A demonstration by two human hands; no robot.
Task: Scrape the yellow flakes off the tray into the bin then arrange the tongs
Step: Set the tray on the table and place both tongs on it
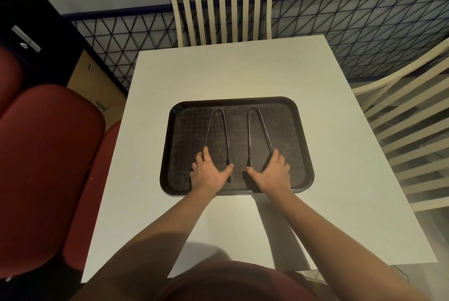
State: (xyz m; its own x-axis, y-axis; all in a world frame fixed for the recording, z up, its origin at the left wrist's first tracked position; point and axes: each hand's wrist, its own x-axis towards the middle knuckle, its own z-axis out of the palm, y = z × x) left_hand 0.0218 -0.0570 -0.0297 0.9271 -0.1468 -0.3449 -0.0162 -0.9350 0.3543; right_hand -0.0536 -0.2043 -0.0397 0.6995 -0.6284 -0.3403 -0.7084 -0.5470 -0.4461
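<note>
A black tray (298, 135) lies on the white table (243, 70). Two dark metal tongs lie side by side on it, hinges pointing away from me. My left hand (210, 172) rests flat over the open near end of the left tongs (216, 116), fingers on the outer arm and thumb by the inner arm's tip. My right hand (271, 172) mirrors it on the right tongs (255, 116). The fingers of both hands look straight. No yellow flakes or bin show in view.
A cream slatted chair (222, 14) stands at the table's far edge and another (408, 116) at the right. Red upholstered seats (48, 167) sit close to the left edge. A dark wire fence (352, 33) runs behind the table.
</note>
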